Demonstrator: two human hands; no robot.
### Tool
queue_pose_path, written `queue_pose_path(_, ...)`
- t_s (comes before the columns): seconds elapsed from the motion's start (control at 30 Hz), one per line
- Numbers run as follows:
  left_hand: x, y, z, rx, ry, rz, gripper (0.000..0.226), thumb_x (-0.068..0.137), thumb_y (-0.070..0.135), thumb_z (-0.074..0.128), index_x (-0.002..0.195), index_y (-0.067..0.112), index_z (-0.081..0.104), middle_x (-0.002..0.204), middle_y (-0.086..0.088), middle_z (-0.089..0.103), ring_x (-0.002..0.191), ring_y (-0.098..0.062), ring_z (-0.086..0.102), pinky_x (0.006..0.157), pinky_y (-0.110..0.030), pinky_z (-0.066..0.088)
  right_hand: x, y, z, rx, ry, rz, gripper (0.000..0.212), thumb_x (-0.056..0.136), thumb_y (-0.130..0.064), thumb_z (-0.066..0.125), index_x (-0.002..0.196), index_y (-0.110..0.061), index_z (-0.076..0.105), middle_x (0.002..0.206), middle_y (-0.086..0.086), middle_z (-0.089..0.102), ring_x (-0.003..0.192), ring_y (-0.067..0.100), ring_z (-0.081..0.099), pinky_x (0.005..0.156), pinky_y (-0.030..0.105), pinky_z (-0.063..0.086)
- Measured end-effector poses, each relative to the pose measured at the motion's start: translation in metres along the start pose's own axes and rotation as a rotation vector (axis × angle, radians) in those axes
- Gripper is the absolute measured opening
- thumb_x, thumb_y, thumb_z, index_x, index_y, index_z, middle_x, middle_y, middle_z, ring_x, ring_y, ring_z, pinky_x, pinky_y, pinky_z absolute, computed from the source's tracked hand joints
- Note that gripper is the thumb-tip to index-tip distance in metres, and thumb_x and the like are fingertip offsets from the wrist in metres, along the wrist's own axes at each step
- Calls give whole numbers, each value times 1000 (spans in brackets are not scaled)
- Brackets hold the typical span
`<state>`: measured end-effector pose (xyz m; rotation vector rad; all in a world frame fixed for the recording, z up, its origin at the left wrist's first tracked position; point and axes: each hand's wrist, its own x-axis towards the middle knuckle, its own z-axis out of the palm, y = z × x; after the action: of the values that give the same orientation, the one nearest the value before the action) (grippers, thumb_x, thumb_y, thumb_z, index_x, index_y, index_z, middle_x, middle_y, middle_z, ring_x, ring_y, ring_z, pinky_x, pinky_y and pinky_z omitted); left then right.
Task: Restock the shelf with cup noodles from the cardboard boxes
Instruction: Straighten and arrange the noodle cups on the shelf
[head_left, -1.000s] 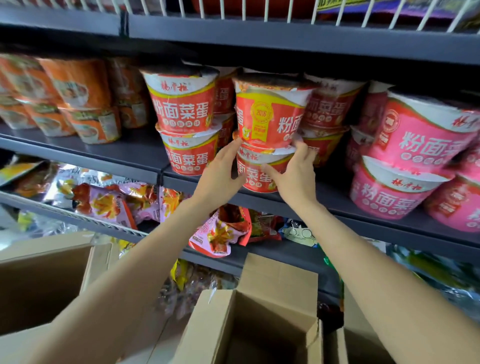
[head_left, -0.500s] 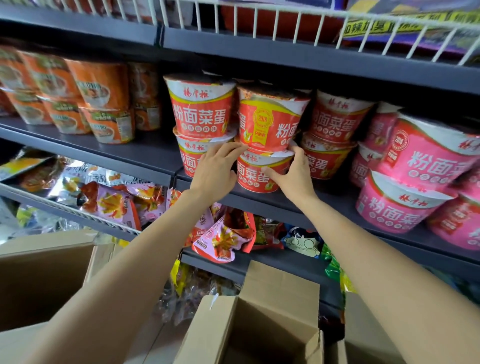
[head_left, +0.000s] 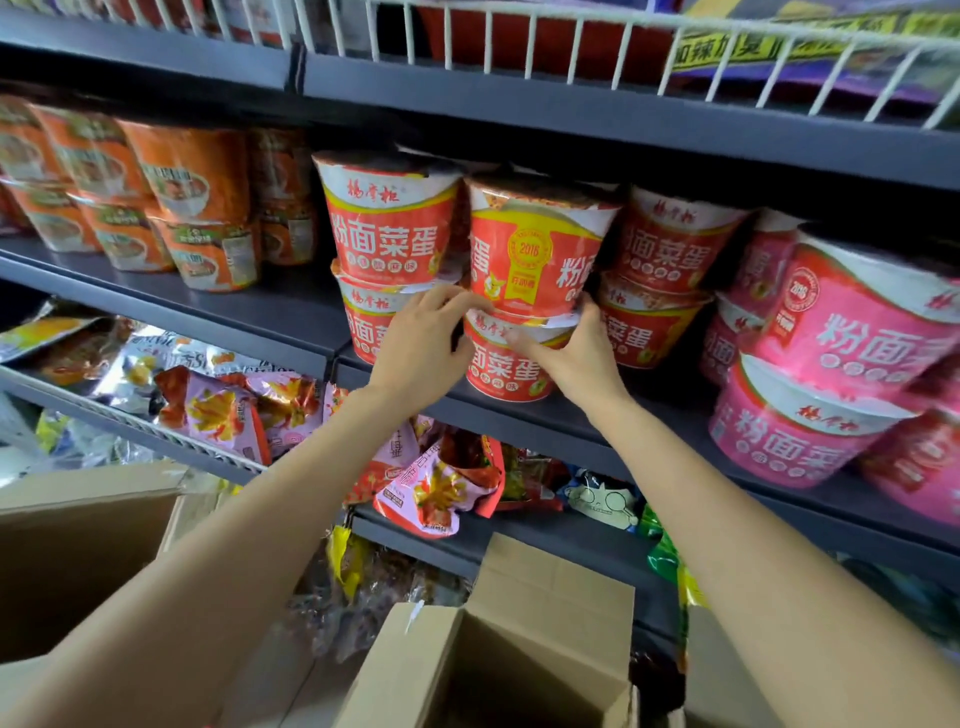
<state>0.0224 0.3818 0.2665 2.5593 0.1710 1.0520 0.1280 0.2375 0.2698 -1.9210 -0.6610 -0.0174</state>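
Observation:
On the dark grey shelf (head_left: 291, 306) stand stacks of red cup noodles. Both hands clasp the lower red cup (head_left: 511, 366) of the middle stack, near the shelf's front edge. My left hand (head_left: 423, 345) presses its left side and rim, my right hand (head_left: 576, 353) its right side. A second red cup (head_left: 530, 249) rests on top of it. Another red stack (head_left: 387, 228) stands just to the left, more red cups (head_left: 670, 249) to the right, and pink cups (head_left: 852, 332) at far right.
Orange cup noodles (head_left: 187, 192) fill the shelf's left part. Snack bags (head_left: 223, 410) lie on the shelf below. An open cardboard box (head_left: 545, 603) sits bottom centre, a larger box (head_left: 78, 551) at lower left. A white wire rack (head_left: 519, 31) runs along the top.
The view has tilted and shifted, so the shelf appears lower and more to the right. Both hands stay on the lower red cup, and my left fingers have closed onto its rim.

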Motion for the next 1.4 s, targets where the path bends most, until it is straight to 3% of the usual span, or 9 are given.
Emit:
queue_pose_path(0.17,17,38,-12,-587,167,-363,63,88,18,66,141,19,33,129,3,46,116,-11,49,87,-21,42,7,-23,-39,99,111,-163,78,88,-9,60,151,-16,14,144,-5,29,133,5,28,95,2,28)
queue_pose_path(0.27,31,67,-3,-903,174,-556,78,82,16,72,144,22,25,134,4,40,122,-13,46,93,-25,43,30,-37,-41,252,50,-110,81,84,8,49,151,-18,13,139,0,42,123,11,44,80,9,41)
queue_pose_path(0.43,28,80,19,-680,181,-509,103,66,46,76,148,26,17,146,1,33,130,-15,40,106,-39,39,18,-32,-35,360,-74,-57,92,83,8,55,151,-24,3,144,5,39,129,19,43,104,36,42)
queue_pose_path(0.6,39,45,2,-571,-70,-366,97,72,57,72,148,29,20,132,14,53,118,-6,53,102,-40,45,-11,-19,-38,197,148,-159,75,88,-8,61,149,-16,18,141,6,39,123,12,43,95,16,40)
queue_pose_path(0.67,41,39,0,-468,-62,-347,93,71,62,68,147,26,28,136,8,52,120,-10,53,101,-42,47,-3,-22,-44,191,173,-131,83,86,-16,67,150,-16,14,148,8,30,134,16,34,106,25,33)
queue_pose_path(0.83,28,43,11,-533,104,-367,73,90,39,62,149,21,24,144,3,45,124,-11,50,100,-39,47,17,-26,-42,258,23,-103,107,82,-23,74,151,-24,-7,157,0,20,137,8,28,107,26,26)
queue_pose_path(1.1,35,23,18,-585,30,-348,83,88,47,60,152,25,11,148,9,40,131,-7,43,109,-43,39,16,-20,-4,-56,244,-204,109,71,-50,77,151,-15,11,143,13,36,133,24,36,106,39,37)
queue_pose_path(1.3,19,14,24,-480,-36,-253,87,86,29,68,152,27,12,145,19,37,125,10,38,98,-15,37,11,-20,-6,25,202,-227,102,79,-31,76,151,-16,5,148,10,29,136,20,31,107,29,29)
queue_pose_path(1.4,8,31,26,-264,176,-229,72,87,25,67,146,18,28,143,1,40,130,-12,40,105,-29,38,5,-14,-16,104,132,-241,90,86,-28,69,151,-17,9,151,7,29,138,17,30,111,31,29)
